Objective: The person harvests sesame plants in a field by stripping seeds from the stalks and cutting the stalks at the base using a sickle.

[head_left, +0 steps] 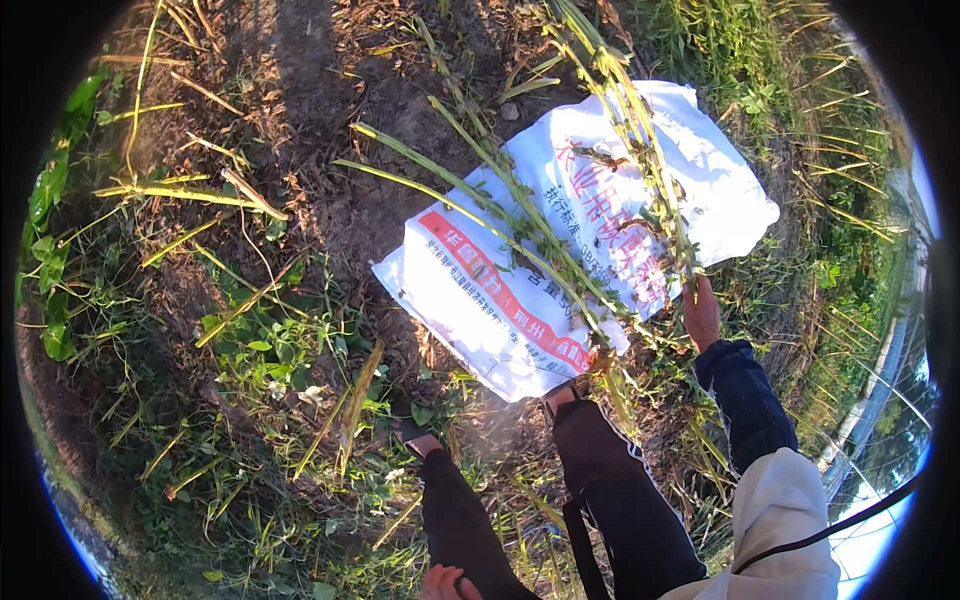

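A white woven sack (pixel 470 300) with red and blue print lies flat on the bare soil. Long green plant stalks (pixel 520 215) lie across it, running up toward the far side. My right hand (pixel 700 312), in a dark blue sleeve, reaches down to the sack's right edge and closes around the lower end of one leafy bunch of stalks (pixel 660 190). My left hand (pixel 446 582) shows only at the bottom edge, by my left thigh; its fingers are partly cut off and nothing is visible in it.
My legs in dark trousers stand at the sack's near edge, with one foot (pixel 560 395) touching it. Cut stalks (pixel 190 192) and dry straw lie scattered on the soil at left. Low green weeds (pixel 270 350) grow nearby, and tall grass (pixel 730 40) stands at the far right.
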